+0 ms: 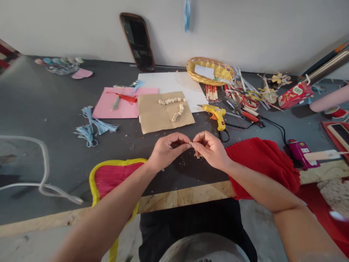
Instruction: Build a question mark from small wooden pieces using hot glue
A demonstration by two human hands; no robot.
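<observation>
My left hand [170,148] and my right hand [209,148] meet over the dark table near its front edge. Thumb and forefinger of each are pinched on a tiny cream piece [191,143], mostly covered by the fingertips. Under my right hand lie a few small pale bits [200,156], partly hidden, and crumbs are scattered beside them. Just beyond my hands, a sheet of brown paper [152,116] carries two rows of knobbly cream pieces, a longer row [171,101] and a shorter row [178,113]. A yellow glue gun [217,115] rests to the right of the paper.
Blue tassels [89,127] and pink paper [106,105] lie left. A phone [138,42] leans against the wall. Behind are a wicker basket [192,74] and a clutter of tools. Red cloth [261,163] drapes the front edge; a white cable [45,163] curls far left.
</observation>
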